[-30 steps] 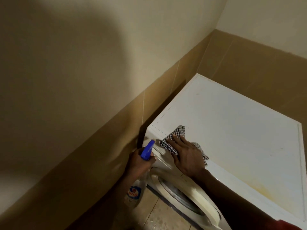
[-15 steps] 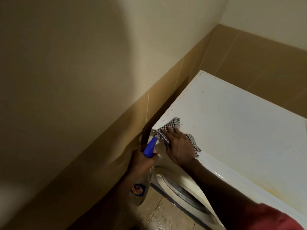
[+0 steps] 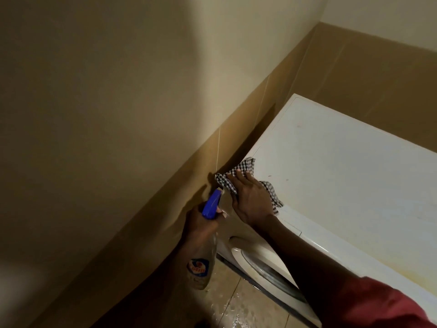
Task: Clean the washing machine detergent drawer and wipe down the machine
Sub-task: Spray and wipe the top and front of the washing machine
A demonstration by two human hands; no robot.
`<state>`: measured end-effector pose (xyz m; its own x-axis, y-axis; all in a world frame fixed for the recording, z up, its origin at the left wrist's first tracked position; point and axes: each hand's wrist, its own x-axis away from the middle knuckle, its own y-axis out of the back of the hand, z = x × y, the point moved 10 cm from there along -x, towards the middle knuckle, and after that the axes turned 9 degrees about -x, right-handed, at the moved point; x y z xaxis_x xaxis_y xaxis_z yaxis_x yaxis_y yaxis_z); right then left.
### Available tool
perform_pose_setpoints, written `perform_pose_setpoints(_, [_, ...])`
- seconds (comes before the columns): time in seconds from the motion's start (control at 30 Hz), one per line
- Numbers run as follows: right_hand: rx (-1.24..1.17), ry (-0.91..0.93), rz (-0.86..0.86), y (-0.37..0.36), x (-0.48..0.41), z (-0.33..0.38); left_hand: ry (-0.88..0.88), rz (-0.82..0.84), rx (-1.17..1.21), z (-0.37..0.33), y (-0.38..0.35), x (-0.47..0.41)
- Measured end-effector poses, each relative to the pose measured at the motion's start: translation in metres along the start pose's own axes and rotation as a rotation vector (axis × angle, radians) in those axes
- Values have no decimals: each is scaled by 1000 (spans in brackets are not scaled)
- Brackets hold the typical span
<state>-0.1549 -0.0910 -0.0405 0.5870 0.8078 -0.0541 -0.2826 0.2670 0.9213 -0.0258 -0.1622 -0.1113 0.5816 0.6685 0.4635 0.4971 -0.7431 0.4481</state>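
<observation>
A white front-loading washing machine [image 3: 331, 166] fills the right half of the head view, its round door [image 3: 260, 263] low in the middle. My right hand [image 3: 250, 200] presses a black-and-white checked cloth [image 3: 243, 168] flat on the machine's front left top corner, fingers spread. Just to its left, my left hand [image 3: 199, 227] grips a clear spray bottle [image 3: 201, 266] with a blue trigger head [image 3: 211, 204], held beside the machine's front. The detergent drawer is hidden under my right hand and arm.
A tiled brown wall [image 3: 142, 197] runs close along the machine's left side, leaving a narrow dark gap. Another tiled wall [image 3: 378, 74] stands behind the machine. The floor tiles [image 3: 234, 308] below the door look wet.
My right hand has slid the cloth leftward to the machine's front left corner, over its edge. The left hand with the bottle stays beside it.
</observation>
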Motion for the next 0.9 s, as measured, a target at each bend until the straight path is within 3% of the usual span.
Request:
perform_pose_setpoints(0.33, [-45, -48, 51, -7, -13, 10, -12, 5, 16, -9, 9, 1])
perform_pose_setpoints(0.53, [-11, 7, 45, -17, 38, -1, -22, 11, 38, -12, 12, 1])
perform_pose_setpoints(0.73, [-136, 6, -34, -1, 28, -5, -16, 51, 20, -8, -6, 4])
perform_pose_setpoints(0.9, [-123, -38, -114, 5, 82, -33, 32, 64, -2, 1, -25, 7])
